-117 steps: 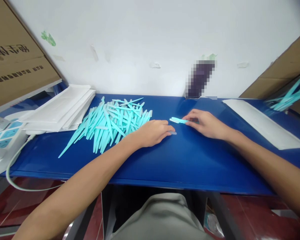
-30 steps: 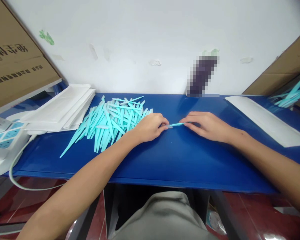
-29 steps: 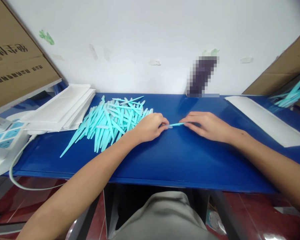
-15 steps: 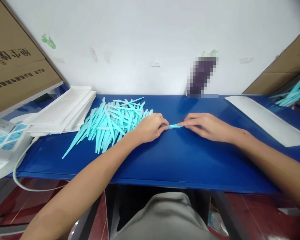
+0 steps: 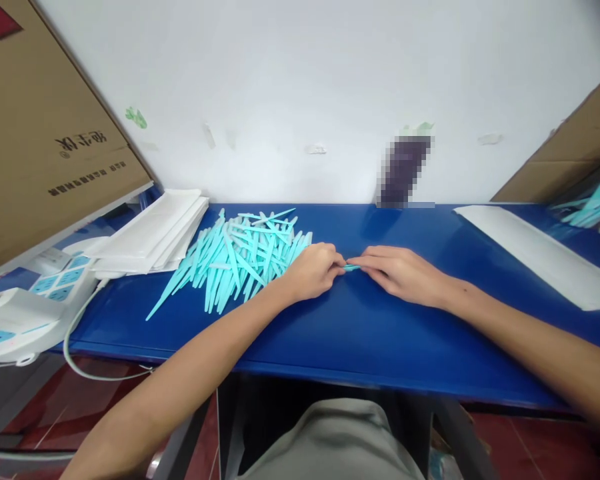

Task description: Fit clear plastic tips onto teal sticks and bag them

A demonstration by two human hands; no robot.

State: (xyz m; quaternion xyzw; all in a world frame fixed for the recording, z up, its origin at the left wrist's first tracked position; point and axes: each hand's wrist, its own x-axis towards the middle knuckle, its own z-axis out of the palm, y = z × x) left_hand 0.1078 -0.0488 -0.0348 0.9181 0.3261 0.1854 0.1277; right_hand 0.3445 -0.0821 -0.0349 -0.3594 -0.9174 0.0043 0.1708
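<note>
My left hand [image 5: 316, 271] is closed in a pinch on one end of a turquoise stick [image 5: 351, 267], just right of the pile. The stick's other end is between the closed fingertips of my right hand [image 5: 404, 275]. Only a short piece of it shows between the two hands, low over the blue table [image 5: 380, 340]. A heap of similar turquoise sticks [image 5: 240, 257], some with pale ends, spreads over the table left of my left hand.
White paper sleeves [image 5: 147, 233] are stacked left of the heap, beside a power strip [image 5: 63, 287] with a cable. A cardboard box [image 5: 45, 127] stands far left. One white sleeve [image 5: 540, 257] lies right, near another box [image 5: 570, 153] with turquoise sticks.
The camera view has shifted, so the table sits lower in it. My hands have come closer together, and less of the turquoise stick shows between them.
</note>
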